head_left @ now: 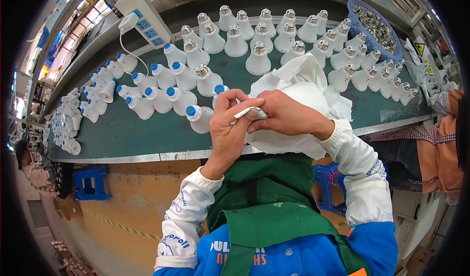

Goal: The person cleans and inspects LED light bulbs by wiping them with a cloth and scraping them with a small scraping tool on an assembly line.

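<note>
My left hand [229, 126] and my right hand [289, 113] meet over the near edge of the bench. Their fingers are closed on a white cloth [313, 75], a folded bit of which sticks out between them. The rest of the cloth spreads on the bench behind and under my right hand. Whether the fingers hold anything inside the cloth is hidden. Just left of my left hand stands a white bulb with a blue top [199, 119]. Another blue-topped bulb [220, 91] is partly hidden behind the left fingers. Beyond the cloth stands a metal-capped bulb [258, 60].
Several bulbs stand in rows on the green bench [161, 138], blue-topped at left, metal-capped at back and right. A blue basket [353, 26] holds metal caps. At back left is a power strip [142, 17]. Other people sit at both sides; blue stools [92, 183] stand below.
</note>
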{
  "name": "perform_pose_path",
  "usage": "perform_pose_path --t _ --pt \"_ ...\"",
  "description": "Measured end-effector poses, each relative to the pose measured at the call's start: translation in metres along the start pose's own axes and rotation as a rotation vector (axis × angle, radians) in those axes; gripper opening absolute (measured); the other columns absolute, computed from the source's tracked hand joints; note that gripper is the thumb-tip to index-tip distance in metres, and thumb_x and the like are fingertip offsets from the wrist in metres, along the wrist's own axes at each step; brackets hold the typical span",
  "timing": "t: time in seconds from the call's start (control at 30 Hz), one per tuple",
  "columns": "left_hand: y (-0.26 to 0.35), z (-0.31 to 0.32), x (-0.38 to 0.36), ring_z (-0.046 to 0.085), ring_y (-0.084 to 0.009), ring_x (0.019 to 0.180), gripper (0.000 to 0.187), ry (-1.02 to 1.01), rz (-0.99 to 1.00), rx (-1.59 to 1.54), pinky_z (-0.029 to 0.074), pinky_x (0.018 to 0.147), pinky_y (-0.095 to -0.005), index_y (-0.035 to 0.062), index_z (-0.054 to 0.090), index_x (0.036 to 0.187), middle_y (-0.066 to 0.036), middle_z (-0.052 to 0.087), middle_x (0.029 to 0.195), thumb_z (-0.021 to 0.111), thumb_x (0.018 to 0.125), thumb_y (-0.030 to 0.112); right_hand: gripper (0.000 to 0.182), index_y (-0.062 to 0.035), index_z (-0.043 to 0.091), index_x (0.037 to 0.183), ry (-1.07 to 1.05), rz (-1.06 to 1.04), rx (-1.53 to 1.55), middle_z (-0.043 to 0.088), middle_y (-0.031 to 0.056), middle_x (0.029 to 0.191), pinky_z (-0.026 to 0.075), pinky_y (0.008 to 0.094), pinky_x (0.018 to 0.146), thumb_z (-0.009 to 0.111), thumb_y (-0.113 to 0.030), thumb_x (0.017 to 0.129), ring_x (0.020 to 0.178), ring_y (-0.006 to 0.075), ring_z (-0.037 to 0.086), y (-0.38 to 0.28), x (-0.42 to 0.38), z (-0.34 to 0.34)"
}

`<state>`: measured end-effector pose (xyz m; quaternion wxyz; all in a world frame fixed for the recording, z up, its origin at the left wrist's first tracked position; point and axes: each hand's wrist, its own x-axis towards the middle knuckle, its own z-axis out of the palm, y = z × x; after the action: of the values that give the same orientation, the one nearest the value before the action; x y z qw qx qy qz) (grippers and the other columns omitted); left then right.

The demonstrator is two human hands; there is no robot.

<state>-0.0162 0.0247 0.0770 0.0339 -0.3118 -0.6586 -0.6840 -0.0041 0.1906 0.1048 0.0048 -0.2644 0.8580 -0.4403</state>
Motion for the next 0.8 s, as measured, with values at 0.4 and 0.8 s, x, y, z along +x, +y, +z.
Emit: perform_pose_path --t 0.4,0.8 --pt "-0.008 -0.028 -0.043 0.054 -0.0243 0.076 0.019 -0.301 0.072 0.741 0.043 0.07 -0.0347 0.0058 0.063 0.091 -0.009 0.057 0.091 0.066 0.072 0.007 0.017 -0.0042 0.065 0.088 -0.043 0.252 0.194 0.065 0.007 0.072 0.042 0.0305 0.057 0.066 -0.021 0.084 0.064 0.0183 0.058 -0.012 0.0 -0.009" --pt "0.006 -0.067 -0.053 0.055 -0.0215 0.067 0.019 -0.355 0.255 0.824 0.04 0.056 -0.0335 0.0072 0.063 0.081 -0.005 0.058 0.08 0.074 0.07 0.018 0.013 -0.008 0.063 0.085 0.058 0.106 -0.163 0.06 0.0066 0.066 0.043 0.0362 0.064 0.063 -0.021 0.083 0.066 0.027 0.055 -0.02 0.004 0.018"
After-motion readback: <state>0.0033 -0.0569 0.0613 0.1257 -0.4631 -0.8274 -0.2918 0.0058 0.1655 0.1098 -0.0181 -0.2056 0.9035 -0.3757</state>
